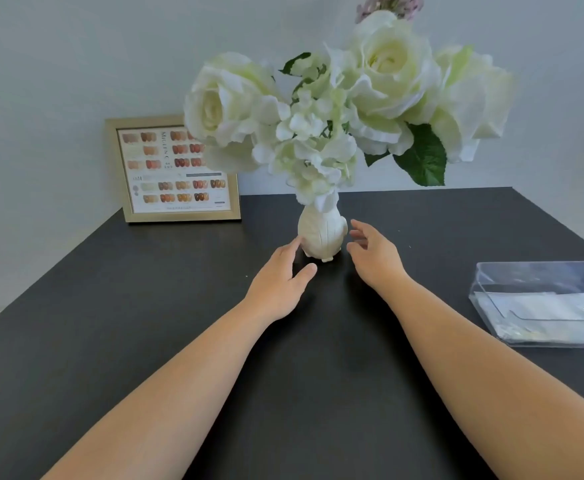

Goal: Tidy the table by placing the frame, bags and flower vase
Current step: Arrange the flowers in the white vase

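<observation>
A gold frame (176, 171) stands upright at the back left of the dark tabletop (110, 323), against the wall, showing rows of nail colour samples. Right of it, the white vase (321, 233) stands upright near the middle, holding white flowers (335, 109). The left hand (280, 282) lies open just left of the vase, its fingers (292, 245) spread and a fingertip touching or nearly touching the side; it holds nothing. The right hand (373, 254) is open just right of the vase, empty. At the far right, a clear box (543, 303) holds white bags (546, 306).
</observation>
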`<state>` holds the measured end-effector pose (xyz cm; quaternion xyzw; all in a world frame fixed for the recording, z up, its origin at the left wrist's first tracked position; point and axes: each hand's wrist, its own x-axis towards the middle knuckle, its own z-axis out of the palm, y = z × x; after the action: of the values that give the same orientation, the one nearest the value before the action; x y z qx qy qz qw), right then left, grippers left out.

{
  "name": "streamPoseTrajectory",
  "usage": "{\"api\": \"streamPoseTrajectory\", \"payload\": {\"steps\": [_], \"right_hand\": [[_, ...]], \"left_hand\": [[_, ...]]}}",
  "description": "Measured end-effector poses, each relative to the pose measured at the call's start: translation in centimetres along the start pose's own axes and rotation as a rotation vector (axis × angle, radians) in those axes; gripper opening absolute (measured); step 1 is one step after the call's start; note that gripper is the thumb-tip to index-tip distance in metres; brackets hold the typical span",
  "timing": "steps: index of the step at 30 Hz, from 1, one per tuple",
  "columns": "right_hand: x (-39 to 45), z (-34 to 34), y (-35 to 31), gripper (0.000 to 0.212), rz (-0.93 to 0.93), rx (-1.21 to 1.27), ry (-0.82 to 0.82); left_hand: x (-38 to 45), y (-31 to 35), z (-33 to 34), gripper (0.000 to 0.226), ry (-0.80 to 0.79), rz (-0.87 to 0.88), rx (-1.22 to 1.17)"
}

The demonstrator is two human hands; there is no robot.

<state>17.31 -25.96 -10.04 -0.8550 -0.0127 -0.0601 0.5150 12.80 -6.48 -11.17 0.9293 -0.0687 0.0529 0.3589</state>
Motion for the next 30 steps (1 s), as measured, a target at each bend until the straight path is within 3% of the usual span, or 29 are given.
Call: {"api": "streamPoseTrajectory", "payload": {"steps": [9,22,30], "right_hand": [[1.1,0.7,-0.2,0.043,-0.024,0.091,0.022],[4.3,1.5,-0.8,0.047,-0.034,0.067,0.003],[7.0,2.1,-1.1,0.051,0.006,0.073,-0.014]], "left_hand": [[3.3,-0.4,-0.6,0.057,-0.024,0.078,-0.143],[7.9,-0.4,-0.9,0.063,0.061,0.02,-0.206],[10.5,-1.1,-1.2,0.055,0.079,-0.003,-0.212]]}}
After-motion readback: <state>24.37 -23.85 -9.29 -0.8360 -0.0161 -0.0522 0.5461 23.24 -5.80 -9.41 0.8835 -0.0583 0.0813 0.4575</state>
